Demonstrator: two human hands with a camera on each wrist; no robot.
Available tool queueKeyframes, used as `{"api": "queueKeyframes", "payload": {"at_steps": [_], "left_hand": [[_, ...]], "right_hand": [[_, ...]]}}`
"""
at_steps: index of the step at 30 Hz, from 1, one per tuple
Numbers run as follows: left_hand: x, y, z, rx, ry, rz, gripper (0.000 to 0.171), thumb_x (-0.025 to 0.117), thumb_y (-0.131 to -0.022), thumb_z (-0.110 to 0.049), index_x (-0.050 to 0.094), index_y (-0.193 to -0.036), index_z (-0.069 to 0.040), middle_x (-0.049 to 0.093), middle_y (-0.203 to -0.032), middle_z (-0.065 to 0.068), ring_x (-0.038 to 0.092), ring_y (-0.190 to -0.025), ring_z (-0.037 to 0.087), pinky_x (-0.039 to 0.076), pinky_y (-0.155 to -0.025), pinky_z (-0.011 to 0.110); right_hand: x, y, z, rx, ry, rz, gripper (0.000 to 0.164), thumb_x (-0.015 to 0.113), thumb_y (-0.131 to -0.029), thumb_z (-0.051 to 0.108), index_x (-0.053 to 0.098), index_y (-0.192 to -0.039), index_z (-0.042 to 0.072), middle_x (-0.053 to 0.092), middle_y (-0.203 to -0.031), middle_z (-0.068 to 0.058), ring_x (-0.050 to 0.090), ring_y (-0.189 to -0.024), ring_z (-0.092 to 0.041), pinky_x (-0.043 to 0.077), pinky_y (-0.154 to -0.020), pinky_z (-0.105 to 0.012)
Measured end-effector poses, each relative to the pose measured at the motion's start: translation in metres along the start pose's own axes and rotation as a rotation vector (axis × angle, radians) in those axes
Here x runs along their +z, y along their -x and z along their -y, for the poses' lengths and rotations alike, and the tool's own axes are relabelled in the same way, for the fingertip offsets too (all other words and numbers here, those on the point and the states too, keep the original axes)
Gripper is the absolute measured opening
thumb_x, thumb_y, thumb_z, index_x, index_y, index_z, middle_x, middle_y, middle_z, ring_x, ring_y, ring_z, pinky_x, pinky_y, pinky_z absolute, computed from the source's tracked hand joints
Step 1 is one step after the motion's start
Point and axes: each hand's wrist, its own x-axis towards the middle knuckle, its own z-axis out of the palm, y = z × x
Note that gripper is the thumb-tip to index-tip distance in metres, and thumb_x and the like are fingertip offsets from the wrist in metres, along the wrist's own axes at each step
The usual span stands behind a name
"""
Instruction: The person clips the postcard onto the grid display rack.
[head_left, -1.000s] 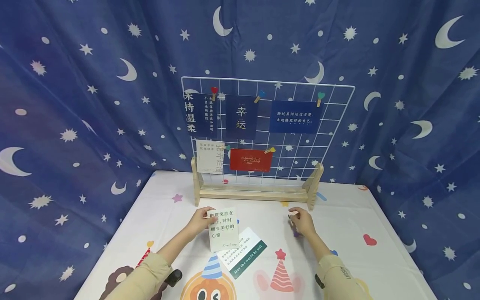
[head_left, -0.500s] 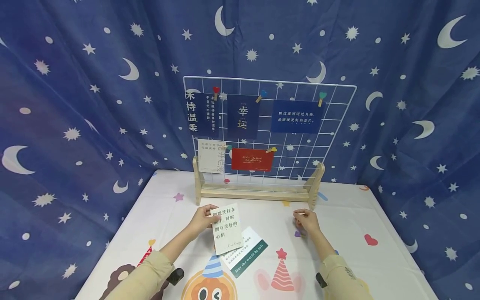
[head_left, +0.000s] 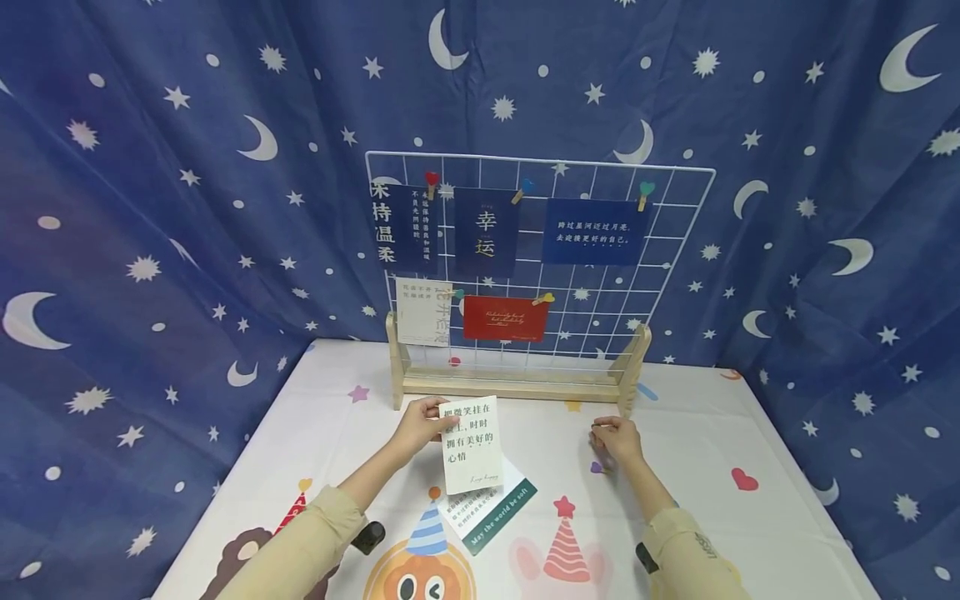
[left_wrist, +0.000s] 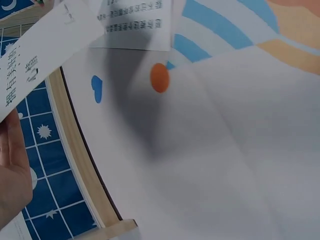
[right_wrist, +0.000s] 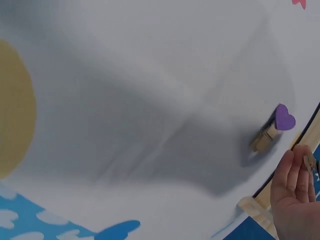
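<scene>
A white card (head_left: 471, 454) with dark green characters is pinched by its upper left edge in my left hand (head_left: 420, 427), tilted slightly. In the left wrist view the same card (left_wrist: 55, 40) appears at the upper left. Behind it on the table lies another card (head_left: 501, 518) with a green band, partly covered. My right hand (head_left: 618, 442) pinches a small wooden clothespin (right_wrist: 309, 162), seen best in the right wrist view; its far end is cut off there. Just below that hand, a clothespin with a purple heart (right_wrist: 284, 118) lies on the table.
A white wire grid (head_left: 585, 287) on a wooden stand (head_left: 510, 387) rises at the back of the table. Blue cards, a white card (head_left: 423, 321) and a red card (head_left: 506, 318) hang from heart clothespins on it. A starry blue curtain (head_left: 225, 67) encloses the table.
My left hand has carried the white card rightward and slightly up, over the lying card. The right hand has moved a little right, and the purple-heart clothespin below it now shows more fully.
</scene>
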Motion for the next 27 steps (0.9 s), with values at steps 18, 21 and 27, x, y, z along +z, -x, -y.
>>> {"api": "queueKeyframes", "payload": {"at_steps": [18, 21, 27], "left_hand": [[0.029, -0.019, -0.029, 0.029, -0.08, 0.077, 0.027, 0.061, -0.082, 0.004, 0.061, -0.109, 0.008, 0.069, -0.1, 0.023, 0.066, -0.075, 0.01, 0.058, -0.068, 0.028], [0.031, -0.022, -0.031, 0.043, -0.092, 0.098, 0.028, 0.06, -0.082, 0.006, 0.06, -0.11, 0.008, 0.068, -0.101, 0.024, 0.067, -0.077, 0.012, 0.058, -0.07, 0.028], [0.035, -0.026, -0.036, 0.066, -0.103, 0.12, 0.029, 0.06, -0.082, 0.007, 0.06, -0.111, 0.009, 0.068, -0.102, 0.024, 0.068, -0.08, 0.015, 0.058, -0.074, 0.029]], "right_hand": [[-0.009, 0.003, 0.0, -0.053, -0.084, 0.026, 0.028, 0.059, -0.088, -0.002, 0.057, -0.109, -0.019, 0.071, -0.084, -0.017, 0.063, -0.064, -0.005, 0.054, -0.062, -0.016], [-0.011, 0.005, 0.0, -0.062, -0.056, 0.018, 0.028, 0.059, -0.088, 0.0, 0.057, -0.11, -0.018, 0.069, -0.082, -0.01, 0.059, -0.063, -0.001, 0.052, -0.062, -0.014], [-0.014, 0.007, 0.001, -0.066, -0.029, 0.021, 0.029, 0.061, -0.088, 0.001, 0.058, -0.11, -0.017, 0.069, -0.085, -0.014, 0.061, -0.068, -0.004, 0.054, -0.065, -0.018]]}}
